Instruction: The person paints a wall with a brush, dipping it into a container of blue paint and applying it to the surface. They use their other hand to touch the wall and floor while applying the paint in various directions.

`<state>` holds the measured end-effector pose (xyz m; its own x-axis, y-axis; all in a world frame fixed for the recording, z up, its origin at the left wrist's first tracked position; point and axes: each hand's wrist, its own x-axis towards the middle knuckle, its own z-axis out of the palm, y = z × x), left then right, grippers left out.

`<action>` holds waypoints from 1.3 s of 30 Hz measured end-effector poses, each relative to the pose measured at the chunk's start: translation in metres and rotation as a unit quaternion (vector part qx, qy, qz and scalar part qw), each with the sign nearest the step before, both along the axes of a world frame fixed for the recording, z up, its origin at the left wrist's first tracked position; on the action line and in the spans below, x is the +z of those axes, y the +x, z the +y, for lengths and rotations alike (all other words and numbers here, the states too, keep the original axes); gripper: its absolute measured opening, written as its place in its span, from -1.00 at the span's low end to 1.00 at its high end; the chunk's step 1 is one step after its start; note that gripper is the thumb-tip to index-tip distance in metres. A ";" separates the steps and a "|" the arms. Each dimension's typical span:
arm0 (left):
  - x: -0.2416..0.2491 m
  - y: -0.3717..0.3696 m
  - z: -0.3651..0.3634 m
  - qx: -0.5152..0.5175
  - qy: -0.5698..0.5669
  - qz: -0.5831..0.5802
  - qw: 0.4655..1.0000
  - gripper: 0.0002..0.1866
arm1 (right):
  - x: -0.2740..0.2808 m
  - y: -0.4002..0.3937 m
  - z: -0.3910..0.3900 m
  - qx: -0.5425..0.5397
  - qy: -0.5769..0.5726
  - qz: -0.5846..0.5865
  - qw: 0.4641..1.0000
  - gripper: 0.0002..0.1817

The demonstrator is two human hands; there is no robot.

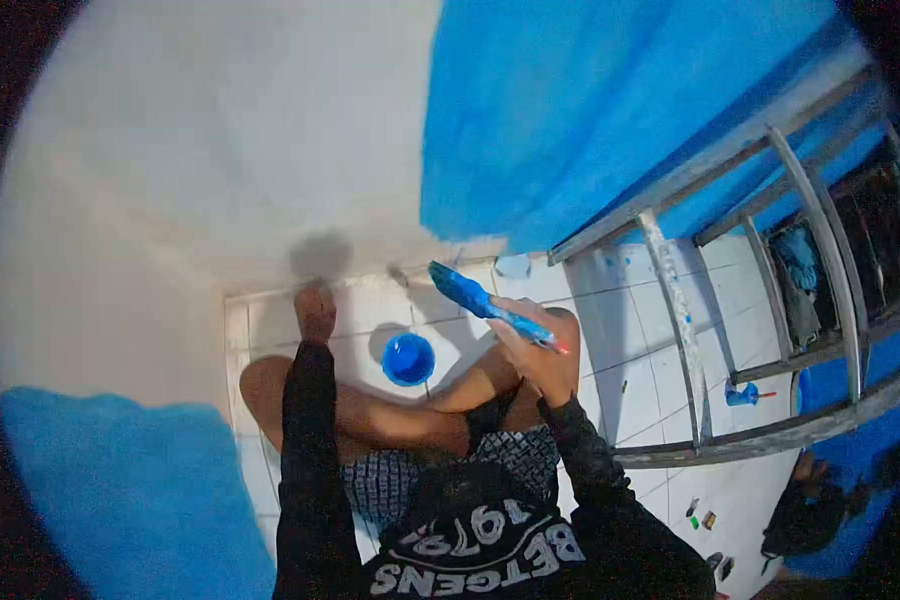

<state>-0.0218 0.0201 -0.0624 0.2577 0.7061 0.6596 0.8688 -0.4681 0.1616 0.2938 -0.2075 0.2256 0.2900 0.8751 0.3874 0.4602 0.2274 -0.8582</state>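
Note:
My right hand (538,345) is closed around the handle of a paintbrush (475,298). Blue paint coats the brush, and its dark bristles point up and left toward the wall. Stretched forward past my left knee, my left hand (315,312) is close to the foot of the wall; its fingers are not clear enough to read. Between my hands, a small blue bucket (407,360) with blue paint inside stands on the white tiled floor (450,335), in front of my crossed legs. The wall is partly pale (270,130) and partly painted blue (530,120).
A paint-spattered ladder (685,330) stands on my right. Beyond it, a second blue-stained brush (745,395) lies on the floor. A person (815,510) in dark clothing is at the lower right, near several small items (708,520). A whitish round object (512,266) sits by the wall.

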 end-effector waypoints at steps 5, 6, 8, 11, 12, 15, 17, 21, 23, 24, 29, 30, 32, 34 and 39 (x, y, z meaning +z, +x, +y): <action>0.008 0.003 0.002 -0.080 -0.236 -0.316 0.915 -0.70 | -0.045 -0.017 -0.007 0.021 -0.100 0.069 0.992 -0.75; 0.060 0.011 -0.012 -0.086 -0.279 -0.318 0.902 -0.70 | -0.046 -0.021 -0.006 0.049 -0.097 0.057 0.992 -0.76; 0.097 0.020 -0.019 -0.087 -0.325 -0.320 0.886 -0.71 | -0.061 -0.027 0.000 0.063 -0.140 -0.016 0.988 -0.76; 0.099 0.027 -0.014 -0.142 -0.162 -0.242 0.946 -0.71 | -0.076 -0.041 0.012 0.129 -0.070 -0.155 0.977 -0.78; 0.099 0.028 -0.014 -0.134 -0.141 -0.231 0.953 -0.70 | -0.056 -0.050 0.014 0.117 -0.174 -0.166 0.964 -0.73; 0.104 0.030 -0.018 -0.119 -0.103 -0.197 0.968 -0.62 | -0.081 -0.057 0.029 0.158 -0.089 -0.194 0.964 -0.70; 0.107 0.029 -0.019 -0.112 -0.085 -0.174 0.975 -0.57 | -0.100 -0.058 0.035 0.163 -0.047 -0.178 0.969 -0.70; 0.101 0.030 -0.016 -0.130 -0.104 -0.189 0.968 -0.50 | -0.116 -0.058 0.037 0.178 -0.101 -0.207 0.957 -0.72; 0.097 0.031 -0.015 -0.132 -0.112 -0.192 0.966 -0.49 | -0.130 -0.058 0.037 0.181 -0.115 -0.215 0.953 -0.73; 0.096 0.029 -0.014 -0.124 -0.114 -0.181 0.969 -0.48 | -0.135 -0.059 0.038 0.181 -0.104 -0.207 0.956 -0.73; 0.099 0.028 -0.017 -0.124 -0.124 -0.181 0.968 -0.48 | -0.125 -0.063 0.037 0.164 -0.104 -0.192 0.962 -0.73; 0.099 0.028 -0.017 -0.127 -0.130 -0.183 0.966 -0.48 | -0.115 -0.064 0.036 0.159 -0.123 -0.199 0.959 -0.73; 0.100 0.030 -0.018 -0.131 -0.137 -0.186 0.964 -0.48 | -0.114 -0.062 0.035 0.151 -0.144 -0.206 0.956 -0.73; 0.098 0.030 -0.017 -0.129 -0.163 -0.208 0.956 -0.48 | -0.119 -0.062 0.035 0.155 -0.114 -0.221 0.956 -0.76; 0.104 0.030 -0.019 -0.150 -0.132 -0.199 0.959 -0.47 | -0.107 -0.051 0.016 0.097 -0.097 -0.090 0.986 -0.77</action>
